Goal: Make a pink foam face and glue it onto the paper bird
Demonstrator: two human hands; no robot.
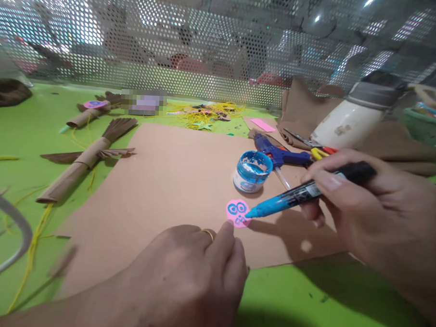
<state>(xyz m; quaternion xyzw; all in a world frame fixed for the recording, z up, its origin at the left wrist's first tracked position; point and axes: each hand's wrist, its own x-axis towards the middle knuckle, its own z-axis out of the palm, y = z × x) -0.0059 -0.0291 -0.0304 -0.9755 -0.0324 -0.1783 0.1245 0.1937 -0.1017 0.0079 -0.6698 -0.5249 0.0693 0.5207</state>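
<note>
My right hand [375,209] is closed around a blue paint marker [289,195]. The marker's blue tip touches the right edge of a small pink paper cutout [233,215], which carries blue ringed eyes and a small blue pattern below them. With its fingers curled together, my left hand [199,268] presses a fingertip on the cutout's lower edge, pinning it to a brown cardboard sheet [159,180]. Just behind the cutout stands an open jar [253,172] with blue paint on its rim.
A blue glue gun [276,149], scissors [318,151] and a white bottle [350,116] lie beyond the jar. Paper-roll figures [78,167] with yellow strings are at the left. Yellow shreds [209,115] lie before a perforated metal screen [208,47]. A white cable [23,222] curves at the left edge.
</note>
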